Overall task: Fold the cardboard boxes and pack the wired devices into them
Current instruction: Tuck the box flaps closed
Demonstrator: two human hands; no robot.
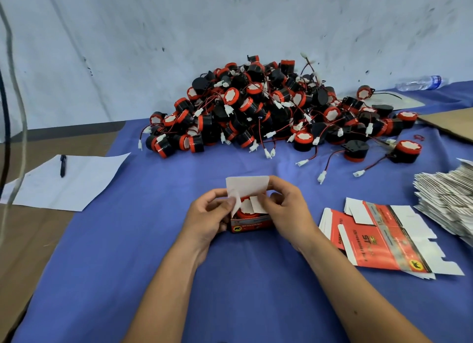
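A small red cardboard box (250, 226) stands on the blue cloth in front of me, its white top flaps up. A red and black wired device (246, 209) sits inside it, its top showing. My left hand (208, 216) grips the box's left side and pinches the left flap. My right hand (285, 209) holds the right side, its fingers curled on the small right flap. The big lid flap (247, 185) stands upright behind. A large heap of wired devices (268, 107) lies further back.
Flat unfolded red boxes (378, 235) lie to the right, beside a stack of more flat boxes (448, 197) at the right edge. A paper sheet (69, 184) with a pen (63, 165) lies left. A water bottle (422, 83) and a cardboard sheet (450, 124) are far right.
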